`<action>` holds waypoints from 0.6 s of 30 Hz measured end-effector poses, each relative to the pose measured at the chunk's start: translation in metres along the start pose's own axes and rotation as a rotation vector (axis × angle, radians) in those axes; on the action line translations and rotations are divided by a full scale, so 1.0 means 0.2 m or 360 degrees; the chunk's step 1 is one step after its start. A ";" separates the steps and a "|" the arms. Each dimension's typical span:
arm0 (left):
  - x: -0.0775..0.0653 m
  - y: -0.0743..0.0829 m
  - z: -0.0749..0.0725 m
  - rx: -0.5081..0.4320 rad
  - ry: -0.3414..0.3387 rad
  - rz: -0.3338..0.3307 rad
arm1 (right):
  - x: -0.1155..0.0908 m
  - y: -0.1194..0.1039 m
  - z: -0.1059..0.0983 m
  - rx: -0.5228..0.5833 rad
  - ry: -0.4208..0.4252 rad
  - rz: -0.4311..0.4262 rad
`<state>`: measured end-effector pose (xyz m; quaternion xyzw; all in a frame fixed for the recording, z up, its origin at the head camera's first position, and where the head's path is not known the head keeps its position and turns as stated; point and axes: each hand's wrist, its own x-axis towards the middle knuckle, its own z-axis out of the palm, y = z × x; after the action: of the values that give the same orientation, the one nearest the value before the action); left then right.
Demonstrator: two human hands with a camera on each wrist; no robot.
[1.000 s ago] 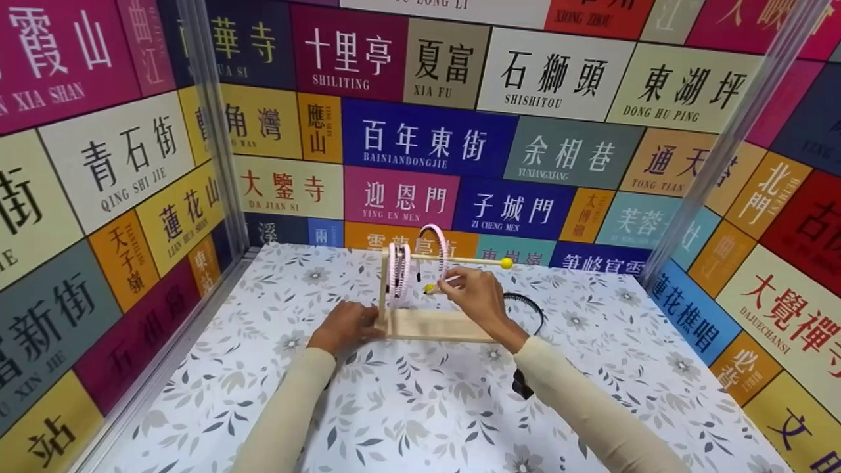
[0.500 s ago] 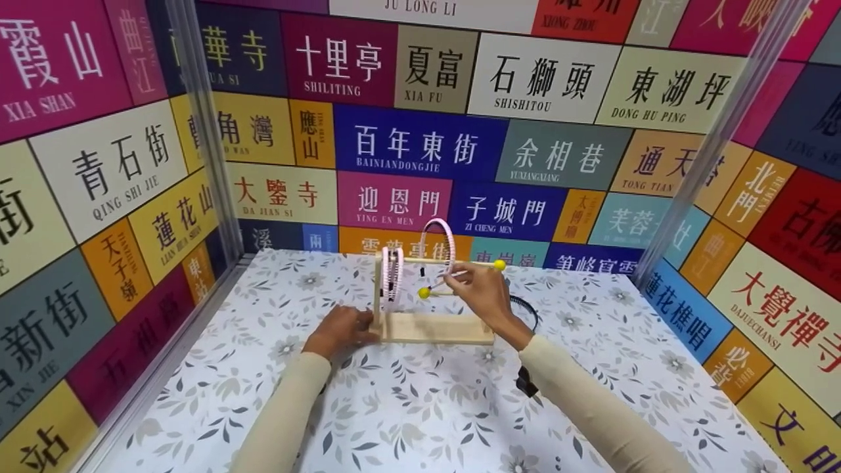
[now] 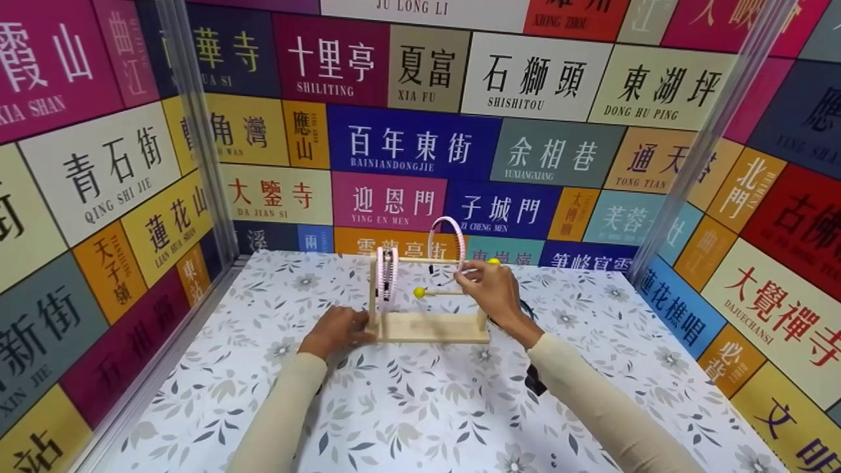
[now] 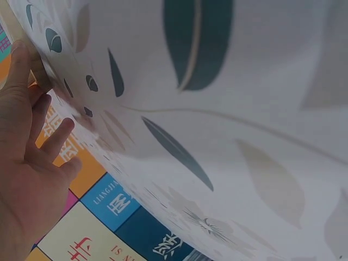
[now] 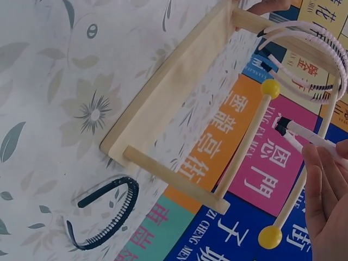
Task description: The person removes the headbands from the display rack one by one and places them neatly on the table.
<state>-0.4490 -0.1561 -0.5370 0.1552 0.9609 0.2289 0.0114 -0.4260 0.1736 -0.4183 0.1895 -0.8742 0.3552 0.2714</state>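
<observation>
A wooden headband rack [image 3: 430, 327] stands on the table, with two rods ending in yellow balls. Several pink headbands [image 3: 386, 279] hang together on the upper rod near the left post. My left hand [image 3: 336, 330] holds the rack's lower left end; in the left wrist view its thumb and fingers are at the wood [image 4: 39, 70]. In my right hand [image 3: 494, 292] another pink headband [image 3: 448, 222] is pinched near one end, upright at the upper rod. Its black-tipped ends [image 5: 283, 125] point toward the rack. Whether it encircles the rod I cannot tell.
A black toothed headband [image 5: 130, 198] lies on the table beyond the rack's right end, mostly hidden by my right hand in the head view. The lower rod's yellow ball [image 3: 420, 292] points left. Sign-covered walls [image 3: 420, 141] enclose the flower-patterned table [image 3: 420, 407].
My right hand has moved right along the upper rod with the pink headband, away from the hanging ones. My left hand stays at the rack's left end. The head view has shifted slightly.
</observation>
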 end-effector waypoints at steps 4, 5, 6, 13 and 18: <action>0.01 0.00 0.00 -0.0012 -0.0028 -0.0026 | 0.00 0.02 -0.03 0.0007 -0.0012 0.0009; 0.01 0.00 0.00 -0.0012 -0.0036 -0.0039 | 0.00 0.03 -0.04 0.0001 -0.0009 0.0011; 0.01 0.00 0.00 -0.0014 -0.0045 -0.0053 | 0.00 0.04 -0.05 -0.0008 -0.0009 0.0009; 0.01 0.01 -0.01 -0.0023 -0.0070 -0.0078 | 0.00 0.07 -0.10 -0.0038 0.0019 0.0034; 0.02 0.00 0.00 0.0014 -0.0061 -0.0027 | 0.00 0.10 -0.14 -0.0049 0.0028 0.0063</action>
<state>-0.4524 -0.1558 -0.5364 0.1515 0.9628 0.2216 0.0310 -0.4262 0.2070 -0.4120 0.1648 -0.8807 0.3488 0.2750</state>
